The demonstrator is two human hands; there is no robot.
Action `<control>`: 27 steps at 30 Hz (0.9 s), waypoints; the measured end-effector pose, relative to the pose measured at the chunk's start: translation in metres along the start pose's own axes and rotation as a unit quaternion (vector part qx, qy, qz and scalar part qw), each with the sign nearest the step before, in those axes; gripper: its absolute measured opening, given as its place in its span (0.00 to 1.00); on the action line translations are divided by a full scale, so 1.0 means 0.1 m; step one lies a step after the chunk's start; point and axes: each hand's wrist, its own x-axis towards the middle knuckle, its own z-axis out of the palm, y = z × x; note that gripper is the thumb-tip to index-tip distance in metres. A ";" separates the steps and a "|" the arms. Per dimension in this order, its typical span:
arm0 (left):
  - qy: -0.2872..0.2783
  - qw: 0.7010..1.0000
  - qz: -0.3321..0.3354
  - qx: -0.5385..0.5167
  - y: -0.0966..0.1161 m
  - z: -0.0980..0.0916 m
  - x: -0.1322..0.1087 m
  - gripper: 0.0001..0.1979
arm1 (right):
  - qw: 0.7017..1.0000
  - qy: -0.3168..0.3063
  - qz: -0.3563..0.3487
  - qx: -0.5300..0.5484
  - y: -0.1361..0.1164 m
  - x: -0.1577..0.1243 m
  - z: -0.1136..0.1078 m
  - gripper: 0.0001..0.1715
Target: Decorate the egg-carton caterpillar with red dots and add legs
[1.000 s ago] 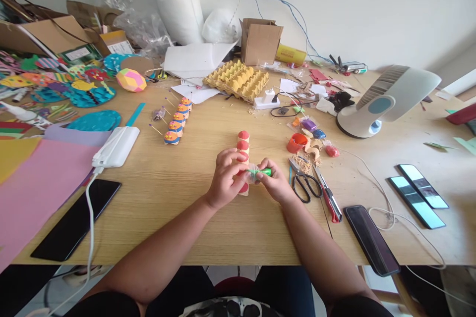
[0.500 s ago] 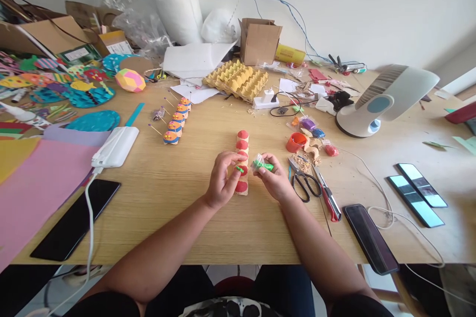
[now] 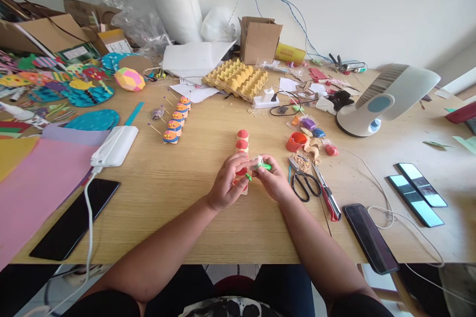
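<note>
Pale wood carries everything here: a tabletop [image 3: 178, 193] against a white wall [image 3: 345, 15], with clutter along its far edge. Square before the person lies a strip with red domes [image 3: 242, 143], pointing toward twelve o'clock, probably set so that both hands reach it evenly. The left hand [image 3: 228, 181] is half curled over its near end, a small green bit [image 3: 248, 177] at the thumb tip — whether pinched or merely stuck there, I cannot tell. Its outstretched fingertips meet the clear wrap [image 3: 259, 160]. At the strip's three o'clock, the right hand [image 3: 274, 178] grips the green lump [image 3: 266, 166] in that wrap, seemingly to steady the packet near the other hand. Scissors [image 3: 307, 186] and a red cutter [image 3: 329, 199] sit at four o'clock, presumably parked within easy reach. Decorated figures [image 3: 177, 120] stand in a row at ten o'clock — well apart, perhaps to stay unbumped.
</note>
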 end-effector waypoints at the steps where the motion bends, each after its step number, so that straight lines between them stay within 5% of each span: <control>1: 0.002 1.000 0.000 0.016 0.01 0.00 0.01 0.21 | 1.000 0.003 -0.001 0.000 0.01 0.00 0.00 0.27; 12: 0.100 0.987 0.032 0.119 -0.06 0.02 -0.02 0.19 | 0.999 -0.041 -0.009 -0.018 0.11 0.02 -0.04 0.24; 22: 0.111 0.984 -0.103 -0.090 -0.03 0.06 0.00 0.19 | 1.000 -0.003 0.005 -0.007 0.06 0.01 -0.01 0.24; 27: 0.104 0.988 -0.099 -0.049 -0.01 0.02 0.02 0.24 | 1.000 -0.001 -0.001 -0.022 0.05 0.02 -0.03 0.22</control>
